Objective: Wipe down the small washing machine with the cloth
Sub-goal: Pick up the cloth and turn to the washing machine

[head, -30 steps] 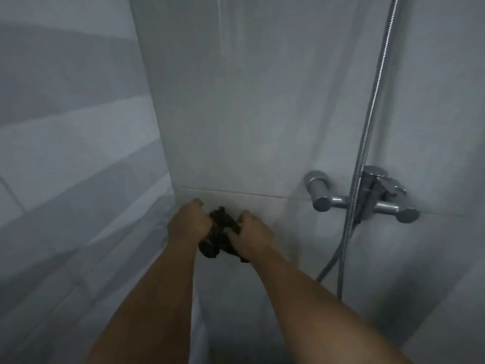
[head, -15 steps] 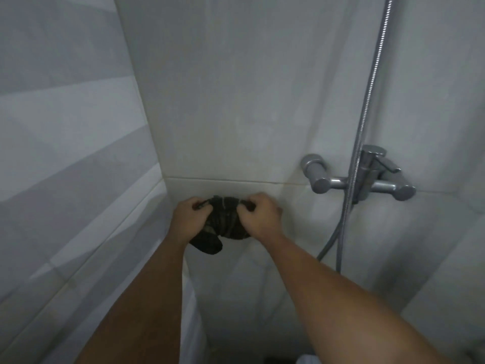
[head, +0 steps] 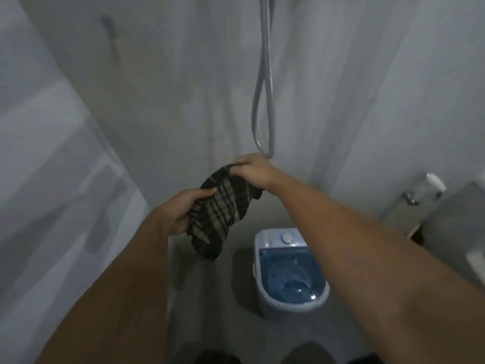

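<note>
A dark checked cloth [head: 221, 214] hangs spread between both hands, well above the floor. My left hand [head: 183, 211] grips its lower left edge. My right hand [head: 253, 170] pinches its upper corner. The small washing machine [head: 288, 271] stands on the floor below and to the right of the cloth. It is white with a translucent blue lid and a round white knob on its top panel. My right forearm crosses just above its right side. Neither hand touches the machine.
A looped metal shower hose [head: 263, 101] hangs on the tiled wall just behind my right hand. A toilet [head: 456, 232] with a spray nozzle [head: 434, 183] stands at the far right. A pale shower curtain [head: 52, 179] fills the left side.
The view has tilted down from the wall tap to the floor, bringing the washing machine into sight. The cloth, bunched between my fists before, is now opened out between my hands.
</note>
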`<act>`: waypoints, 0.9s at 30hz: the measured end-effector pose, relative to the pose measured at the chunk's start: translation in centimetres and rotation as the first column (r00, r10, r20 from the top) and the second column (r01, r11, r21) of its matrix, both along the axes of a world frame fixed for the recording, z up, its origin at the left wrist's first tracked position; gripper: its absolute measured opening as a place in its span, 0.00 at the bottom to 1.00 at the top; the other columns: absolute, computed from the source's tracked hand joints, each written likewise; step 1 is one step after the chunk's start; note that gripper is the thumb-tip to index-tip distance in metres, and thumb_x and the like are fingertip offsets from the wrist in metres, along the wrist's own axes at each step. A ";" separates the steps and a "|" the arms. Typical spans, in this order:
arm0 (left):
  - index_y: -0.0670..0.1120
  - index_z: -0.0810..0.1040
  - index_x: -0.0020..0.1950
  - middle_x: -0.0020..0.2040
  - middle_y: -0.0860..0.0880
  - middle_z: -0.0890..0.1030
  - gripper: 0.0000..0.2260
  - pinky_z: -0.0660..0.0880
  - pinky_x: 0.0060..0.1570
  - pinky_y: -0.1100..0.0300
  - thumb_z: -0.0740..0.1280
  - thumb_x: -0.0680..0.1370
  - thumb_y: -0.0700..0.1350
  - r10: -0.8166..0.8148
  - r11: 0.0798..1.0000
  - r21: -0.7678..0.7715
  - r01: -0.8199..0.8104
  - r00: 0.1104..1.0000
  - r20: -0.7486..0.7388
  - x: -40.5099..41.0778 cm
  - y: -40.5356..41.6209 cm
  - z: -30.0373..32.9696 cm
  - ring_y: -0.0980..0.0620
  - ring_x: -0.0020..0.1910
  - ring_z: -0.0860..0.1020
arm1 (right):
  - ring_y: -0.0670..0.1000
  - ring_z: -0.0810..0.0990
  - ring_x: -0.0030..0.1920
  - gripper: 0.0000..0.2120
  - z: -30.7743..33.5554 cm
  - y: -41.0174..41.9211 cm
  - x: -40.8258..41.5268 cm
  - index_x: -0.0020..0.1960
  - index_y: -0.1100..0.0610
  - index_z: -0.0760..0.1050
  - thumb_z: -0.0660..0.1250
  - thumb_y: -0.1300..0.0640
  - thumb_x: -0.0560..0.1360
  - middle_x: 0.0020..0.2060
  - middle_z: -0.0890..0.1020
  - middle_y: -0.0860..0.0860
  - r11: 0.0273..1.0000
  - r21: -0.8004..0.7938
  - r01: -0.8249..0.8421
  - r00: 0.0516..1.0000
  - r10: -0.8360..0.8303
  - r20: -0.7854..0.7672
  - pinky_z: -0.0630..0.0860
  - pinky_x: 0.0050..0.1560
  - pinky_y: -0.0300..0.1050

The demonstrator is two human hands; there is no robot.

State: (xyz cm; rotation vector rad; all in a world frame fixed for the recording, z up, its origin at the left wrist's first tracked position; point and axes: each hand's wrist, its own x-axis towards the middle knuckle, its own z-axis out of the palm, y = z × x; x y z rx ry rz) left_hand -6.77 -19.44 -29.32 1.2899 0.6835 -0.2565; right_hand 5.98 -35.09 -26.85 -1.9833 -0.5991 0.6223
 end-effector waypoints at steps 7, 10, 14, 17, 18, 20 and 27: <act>0.39 0.81 0.57 0.46 0.42 0.87 0.19 0.79 0.48 0.53 0.65 0.79 0.54 0.112 0.994 -0.010 -0.111 0.989 0.098 -3.9 -12.8 -7.6 0.44 0.46 0.83 | 0.54 0.81 0.55 0.29 -11.3 -13.7 -7.3 0.69 0.57 0.75 0.76 0.46 0.72 0.54 0.80 0.52 0.924 0.009 0.383 0.921 -0.382 0.078 0.77 0.61 0.49; 0.40 0.81 0.59 0.52 0.42 0.85 0.22 0.78 0.45 0.54 0.63 0.79 0.58 0.144 0.988 -0.062 -0.139 0.986 0.083 -6.4 -17.8 -8.4 0.45 0.48 0.83 | 0.56 0.84 0.50 0.30 -14.6 -19.8 -13.3 0.62 0.58 0.78 0.67 0.34 0.74 0.53 0.85 0.55 0.840 -0.046 0.540 0.799 -0.529 -0.287 0.78 0.54 0.53; 0.39 0.80 0.57 0.46 0.42 0.86 0.24 0.77 0.42 0.53 0.59 0.81 0.58 0.149 0.981 -0.139 -0.136 0.985 0.088 -9.0 -22.3 -9.3 0.44 0.46 0.83 | 0.55 0.81 0.59 0.35 -16.7 -23.2 -17.2 0.61 0.50 0.79 0.62 0.24 0.69 0.55 0.86 0.51 0.883 0.116 0.455 0.672 -0.254 -0.695 0.67 0.67 0.63; 0.39 0.82 0.55 0.48 0.41 0.87 0.23 0.78 0.45 0.53 0.57 0.82 0.56 0.130 0.975 -0.197 -0.105 0.985 0.116 -10.8 -24.5 -9.3 0.43 0.45 0.84 | 0.55 0.80 0.59 0.27 -15.3 -24.0 -17.6 0.66 0.52 0.79 0.69 0.37 0.73 0.54 0.85 0.50 0.836 0.202 0.510 0.680 -0.248 -0.690 0.71 0.65 0.59; 0.39 0.83 0.53 0.49 0.40 0.87 0.22 0.77 0.46 0.52 0.57 0.81 0.54 0.115 0.973 -0.214 -0.087 0.985 0.125 -11.3 -24.9 -9.2 0.43 0.45 0.85 | 0.55 0.81 0.56 0.27 -14.6 -24.2 -17.8 0.68 0.52 0.76 0.72 0.42 0.72 0.54 0.84 0.51 0.819 0.215 0.532 0.688 -0.270 -0.673 0.76 0.59 0.56; 0.39 0.83 0.50 0.45 0.41 0.87 0.18 0.77 0.45 0.53 0.58 0.80 0.50 0.077 0.973 -0.228 -0.046 0.989 0.129 -12.1 -25.2 -8.9 0.43 0.42 0.85 | 0.54 0.82 0.52 0.30 -13.7 -24.6 -17.6 0.72 0.51 0.69 0.74 0.54 0.72 0.55 0.83 0.53 0.751 0.249 0.612 0.694 -0.358 -0.625 0.80 0.47 0.51; 0.37 0.77 0.55 0.39 0.42 0.84 0.13 0.80 0.40 0.53 0.64 0.73 0.39 -0.041 0.996 -0.075 0.047 0.996 0.082 -12.4 -24.3 -8.1 0.44 0.40 0.83 | 0.48 0.84 0.34 0.24 -10.1 -25.5 -16.4 0.70 0.50 0.72 0.67 0.68 0.78 0.51 0.85 0.55 0.841 0.277 0.465 0.825 -0.298 -0.480 0.79 0.30 0.40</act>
